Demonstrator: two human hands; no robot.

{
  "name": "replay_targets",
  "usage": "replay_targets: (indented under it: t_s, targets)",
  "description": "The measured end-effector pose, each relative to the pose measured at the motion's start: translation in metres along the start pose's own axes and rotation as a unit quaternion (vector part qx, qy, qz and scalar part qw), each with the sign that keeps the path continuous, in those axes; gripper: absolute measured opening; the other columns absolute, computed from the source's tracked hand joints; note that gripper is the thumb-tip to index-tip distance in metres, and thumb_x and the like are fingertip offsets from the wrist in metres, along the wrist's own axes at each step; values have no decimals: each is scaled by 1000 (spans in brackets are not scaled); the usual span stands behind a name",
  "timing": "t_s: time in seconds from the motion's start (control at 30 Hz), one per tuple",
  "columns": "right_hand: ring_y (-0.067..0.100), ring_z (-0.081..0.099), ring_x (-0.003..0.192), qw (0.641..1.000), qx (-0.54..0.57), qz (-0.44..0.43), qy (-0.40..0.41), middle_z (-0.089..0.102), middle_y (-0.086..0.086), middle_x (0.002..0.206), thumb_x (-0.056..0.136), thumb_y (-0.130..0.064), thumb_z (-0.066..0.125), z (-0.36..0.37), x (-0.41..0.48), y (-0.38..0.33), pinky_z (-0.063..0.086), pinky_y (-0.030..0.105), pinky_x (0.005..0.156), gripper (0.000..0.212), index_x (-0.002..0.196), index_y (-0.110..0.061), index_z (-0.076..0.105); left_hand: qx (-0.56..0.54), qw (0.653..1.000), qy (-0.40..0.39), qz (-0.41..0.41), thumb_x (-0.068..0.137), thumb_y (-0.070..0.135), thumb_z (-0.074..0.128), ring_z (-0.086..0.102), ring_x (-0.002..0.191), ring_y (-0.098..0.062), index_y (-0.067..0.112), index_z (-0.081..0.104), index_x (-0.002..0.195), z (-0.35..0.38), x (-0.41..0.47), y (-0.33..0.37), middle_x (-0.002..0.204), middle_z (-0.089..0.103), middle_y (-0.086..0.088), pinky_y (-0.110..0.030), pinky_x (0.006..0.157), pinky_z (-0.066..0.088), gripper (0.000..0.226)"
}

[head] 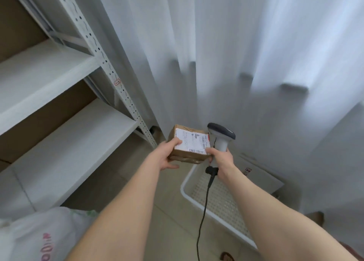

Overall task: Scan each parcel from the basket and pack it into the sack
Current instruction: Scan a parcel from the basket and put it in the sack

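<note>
Left hand (169,159) grips a boxy cardboard parcel (190,143) — right hand (223,162) clutches a plastic scanner (221,136).

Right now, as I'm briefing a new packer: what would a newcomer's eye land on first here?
The brown parcel with its white label, gripped by the left hand mid-frame. Right beside it the right hand holds a grey scanner, cable hanging over the white basket at lower right. The sack lies bottom left, below white shelving.
</note>
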State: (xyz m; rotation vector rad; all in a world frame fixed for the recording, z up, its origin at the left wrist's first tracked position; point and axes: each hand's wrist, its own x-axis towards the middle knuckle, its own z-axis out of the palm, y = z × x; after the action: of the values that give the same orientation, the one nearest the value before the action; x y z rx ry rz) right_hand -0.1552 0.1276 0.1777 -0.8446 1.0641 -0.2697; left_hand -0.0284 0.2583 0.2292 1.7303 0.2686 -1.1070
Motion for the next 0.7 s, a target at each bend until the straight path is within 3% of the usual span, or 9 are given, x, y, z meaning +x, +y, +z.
replay_targets:
  t_s: [0.13, 0.23, 0.37, 0.47, 0.6, 0.7]
  targets:
    - [15, 53, 59, 1000, 3, -13, -14, 67, 10, 91, 83, -6, 72, 27, -32, 24, 45, 27, 54, 28, 108, -10, 60, 37, 999, 32, 12, 82, 31, 66, 60, 94, -18, 14, 56, 120, -40, -26, -13, 103, 66, -5, -46, 94, 41, 43]
    - [19, 60, 71, 1000, 16, -12, -14, 69, 9, 93, 85, -18, 74, 33, -49, 41, 51, 33, 68, 23, 103, -14, 61, 16, 998, 54, 27, 82, 34, 65, 62, 94, -19, 12, 55, 120, -59, -34, -33, 103, 68, -6, -40, 96, 46, 45]
    - [16, 52, 59, 999, -1, 26, -22, 58, 4, 74, 85, -20, 74, 31, -63, 49, 45, 28, 59, 22, 97, -9, 60, -19, 997, 62, 41, 84, 30, 63, 61, 99, -26, 12, 50, 121, -61, -46, -48, 101, 64, -8, -46, 99, 43, 43]
    - [16, 50, 56, 999, 14, 31, -22, 55, 4, 71, 86, -16, 73, 24, -68, 50, 45, 29, 57, 23, 100, -8, 56, -43, 997, 49, 31, 85, 27, 62, 60, 101, -29, 16, 47, 122, -55, -62, -55, 105, 60, -10, -53, 101, 41, 42]
    - [15, 59, 69, 999, 28, 9, -41, 62, 2, 82, 87, -16, 72, 22, -69, 39, 50, 39, 73, 16, 89, -18, 56, -92, 994, 34, 37, 86, 23, 63, 59, 99, -30, 20, 44, 121, -47, -71, -58, 106, 58, -10, -55, 99, 43, 39]
    - [18, 63, 84, 998, 39, 1, -50, 67, 4, 98, 86, -18, 74, 21, -71, 24, 50, 47, 88, 18, 92, -21, 58, -129, 990, 37, 46, 86, 21, 64, 59, 96, -30, 20, 45, 117, -33, -77, -60, 106, 58, -11, -54, 99, 43, 37]
